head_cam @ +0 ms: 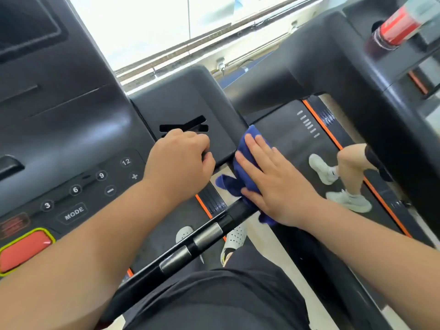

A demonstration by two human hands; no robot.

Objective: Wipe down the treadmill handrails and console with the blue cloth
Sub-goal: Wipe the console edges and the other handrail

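Your treadmill console (71, 129) fills the left of the view, with its side housing (190, 108) running into the black handrail (190, 246) that crosses in front of you. Your left hand (178, 163) is closed on the housing's edge, likely to brace you. Your right hand (273, 177) lies open and flat, pressing the blue cloth (242, 177) onto the handrail's junction, so the palm spreads the wiping pressure.

Two hands (181, 160) (273, 177), one blue cloth (245, 172), one handrail (181, 253), one red bottle (392, 27), perhaps two treadmills.
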